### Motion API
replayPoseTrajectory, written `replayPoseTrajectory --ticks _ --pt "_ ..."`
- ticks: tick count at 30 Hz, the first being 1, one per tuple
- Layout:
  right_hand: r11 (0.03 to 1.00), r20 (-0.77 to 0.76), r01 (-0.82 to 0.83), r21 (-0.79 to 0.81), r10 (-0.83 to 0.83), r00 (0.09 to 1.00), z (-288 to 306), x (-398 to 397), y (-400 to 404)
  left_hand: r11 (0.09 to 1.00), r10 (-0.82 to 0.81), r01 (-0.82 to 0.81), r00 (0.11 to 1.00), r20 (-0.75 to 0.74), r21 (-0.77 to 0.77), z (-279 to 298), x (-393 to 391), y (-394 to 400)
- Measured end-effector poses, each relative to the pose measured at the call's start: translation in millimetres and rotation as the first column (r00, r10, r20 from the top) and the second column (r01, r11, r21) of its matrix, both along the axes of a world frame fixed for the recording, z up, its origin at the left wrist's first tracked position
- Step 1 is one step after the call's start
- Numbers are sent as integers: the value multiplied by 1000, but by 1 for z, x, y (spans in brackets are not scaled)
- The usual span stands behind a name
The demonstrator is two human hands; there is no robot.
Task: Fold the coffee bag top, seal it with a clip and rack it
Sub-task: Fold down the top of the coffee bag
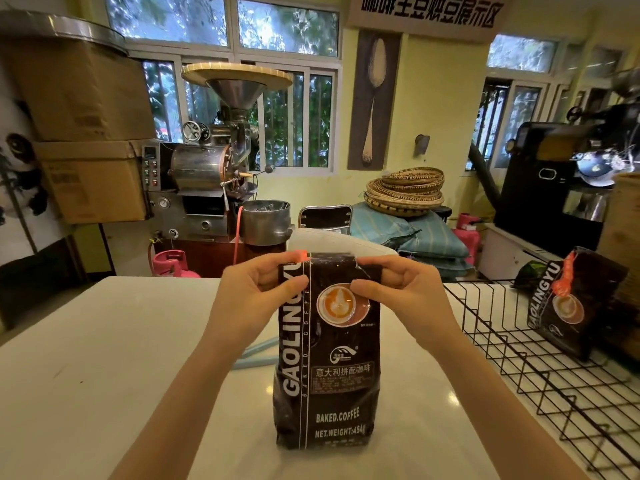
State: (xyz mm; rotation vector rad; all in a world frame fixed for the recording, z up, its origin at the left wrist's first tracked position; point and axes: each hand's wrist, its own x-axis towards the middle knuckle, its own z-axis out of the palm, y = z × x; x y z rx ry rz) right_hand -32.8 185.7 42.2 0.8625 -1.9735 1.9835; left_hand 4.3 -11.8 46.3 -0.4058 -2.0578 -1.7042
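The coffee bag [327,351] is standing upright on the white table [104,358], pretty much dead centre in front of you, label facing you. Your left hand [256,289] is pinching the top corner at about 10 o'clock of the bag, thumb on the front and fingers behind, and your right hand [398,289] is doing the same at about 2 o'clock. So both hands are clamped on the bag top, nothing let go.

Looks to me like you're in the fold step. The top edge [332,258] seems at least partly rolled over already, though I can't tell how many turns. Tip: keep both pinches level so the fold runs straight across, squeeze the air out as you roll toward yourself, and crease it hard with the thumbs. A crooked roll will likely spring open before the clip goes on.

There's a pale blue thing [254,355] on the table behind the bag at 9 o'clock, half hidden by your forearm. Could be the clip, can't say for sure.

The black wire rack [540,362] sits over at 3 o'clock, with a second bag [575,303] already leaning in it, so that's presumably where this one ends up.
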Motion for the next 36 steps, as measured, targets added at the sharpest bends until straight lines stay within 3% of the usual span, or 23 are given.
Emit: replayPoseTrajectory --ticks 8,12,21,29,31,34,36 --pt "993 -19 109 50 -108 994 2 1 4 996 84 -81 991 108 -35 1 -2 -5" --pt "1000 21 14 17 -15 1000 0 -1 3 996 -79 70 979 189 54 -3 -2 -1" --pt "998 65 -9 -56 13 998 -9 -2 -3 983 -90 58 979 181 173 -9 -4 5" --pt "1000 62 2 -29 0 998 -8 -3 -3 989 -76 56 987 145 139 -13 -7 6" --pt "1000 61 7 -26 -6 998 -8 -5 -4 989 -108 85 975 195 122 -13 -10 5" --pt "1000 63 3 -28 -1 998 -9 -8 -3 969 -171 92 920 353 231 -9 -13 -9" --pt "999 73 6 -34 -3 997 -10 -9 -1 989 -148 136 925 351 57 -15 -16 -31"
